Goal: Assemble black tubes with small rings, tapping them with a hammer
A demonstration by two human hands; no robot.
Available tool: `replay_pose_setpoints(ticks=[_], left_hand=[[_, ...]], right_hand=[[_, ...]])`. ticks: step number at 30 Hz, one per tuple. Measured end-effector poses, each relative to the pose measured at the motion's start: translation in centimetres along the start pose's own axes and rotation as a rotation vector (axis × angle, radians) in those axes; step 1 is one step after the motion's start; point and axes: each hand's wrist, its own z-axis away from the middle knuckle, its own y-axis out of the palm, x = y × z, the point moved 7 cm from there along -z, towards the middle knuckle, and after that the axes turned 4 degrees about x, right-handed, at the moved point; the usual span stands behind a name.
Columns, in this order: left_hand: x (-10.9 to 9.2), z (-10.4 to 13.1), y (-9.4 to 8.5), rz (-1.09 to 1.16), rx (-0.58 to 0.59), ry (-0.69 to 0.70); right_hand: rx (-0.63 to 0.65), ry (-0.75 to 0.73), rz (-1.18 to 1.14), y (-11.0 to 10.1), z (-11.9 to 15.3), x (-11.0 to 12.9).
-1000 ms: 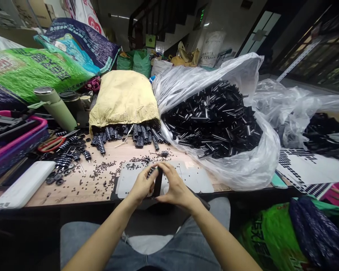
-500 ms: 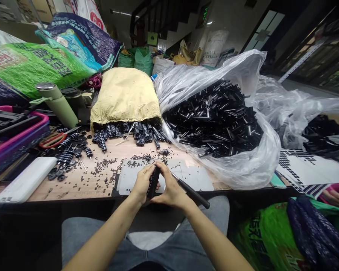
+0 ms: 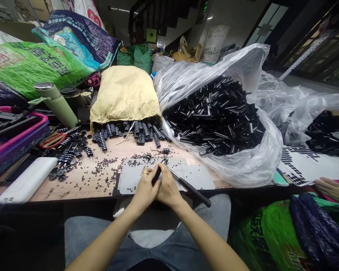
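Observation:
A short black plastic piece (image 3: 156, 176) is held between my two hands above the front edge of a grey mat (image 3: 197, 177). My left hand (image 3: 145, 188) is wrapped round it from the left, with a ring on one finger. From the right my right hand (image 3: 168, 188) presses against it, fingers closed. The hands touch each other and hide most of the piece. Beside my right hand lies a tool with a black handle (image 3: 196, 194), its handle reaching past the table edge. Small black rings (image 3: 104, 165) are scattered left of the mat.
A clear plastic bag (image 3: 243, 175) full of black parts lies behind right. The yellow cloth (image 3: 124, 94) covers ringed rods. Scissors (image 3: 53, 141), a green flask (image 3: 59, 105) and a white box (image 3: 28, 180) are at left. Another person's hand (image 3: 333, 190) is at far right.
My hands have come together and turned around the black piece, covering more of it. At the far right the other person's hand has moved up beside the white sheet.

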Motion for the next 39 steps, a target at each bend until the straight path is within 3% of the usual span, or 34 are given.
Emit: replay_pose_setpoints(ticks=[3,8,12,17,21,27,30,32,34,39], left_hand=[[0.2,0.7,0.7,-0.35,0.05,0.13],[0.3,1.1,1.4,-0.597,0.163,0.419],[-0.7,1.1,2.8,-0.704,0.24,0.596],[-1.4,0.7,3.4,-0.889,0.208,0.551],[-1.3,1.1,4.0,-0.983,0.193,0.515],[-0.9,2.8,6.8,-1.031,0.184,0.512],[-0.3,3.0,7.4,-1.031,0.196,0.529],[-0.1,2.7,7.3,-1.006,0.195,0.552],[-0.4,1.9,7.0,-0.958,0.204,0.537],[-2.0,1.2,5.8,-0.802,0.277,0.363]], right_hand=[[0.017,0.03,0.138,-0.2,0.6,-0.8],[0.034,0.342,0.566,-5.4,2.3,-5.4],[0.125,0.51,0.497,-8.5,4.0,-6.8],[0.016,0.555,0.279,-9.6,6.5,-4.9],[0.196,0.599,0.327,-8.0,8.0,-4.7],[0.044,0.428,0.181,-8.2,6.1,0.0],[0.214,0.347,0.317,-5.3,5.4,1.6],[0.348,0.322,0.427,-3.6,5.2,1.5],[0.375,0.337,0.467,-3.5,4.9,0.8],[0.23,0.535,0.552,-7.5,3.9,-3.2]])
